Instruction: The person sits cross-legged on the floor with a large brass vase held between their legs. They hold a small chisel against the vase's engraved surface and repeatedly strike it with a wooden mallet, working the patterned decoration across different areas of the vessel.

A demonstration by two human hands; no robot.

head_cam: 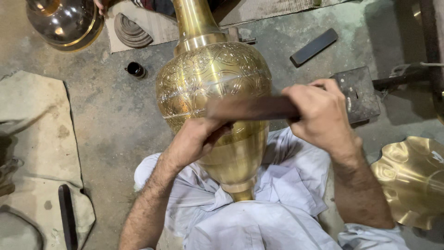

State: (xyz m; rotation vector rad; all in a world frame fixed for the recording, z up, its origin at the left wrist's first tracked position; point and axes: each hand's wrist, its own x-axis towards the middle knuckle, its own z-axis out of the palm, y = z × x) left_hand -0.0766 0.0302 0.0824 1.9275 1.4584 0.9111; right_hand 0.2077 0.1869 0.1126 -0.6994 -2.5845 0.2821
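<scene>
The right hand (320, 112) is closed around a dark wooden-looking tool (252, 109), which lies level across the belly of a large brass vase (213, 81) and looks blurred. The left hand (196, 139) is curled against the vase just below that tool, its fingers (221, 131) pressed to the metal; whether they pinch something small there cannot be told. The vase lies along the person's lap, its engraved, bulging body under both hands, its narrow end down between the white-clothed knees (259, 222) and its long neck pointing away. Just beyond the right hand sits a dark metal block (363, 95) on the concrete floor (115, 111), with a flat black bar (314, 46) farther off. A scalloped brass dish (411, 178) rests to the right. On the left lie a small black cup (136, 70), a worn cloth (39, 139) and a rounded brass bowl (64, 23).
</scene>
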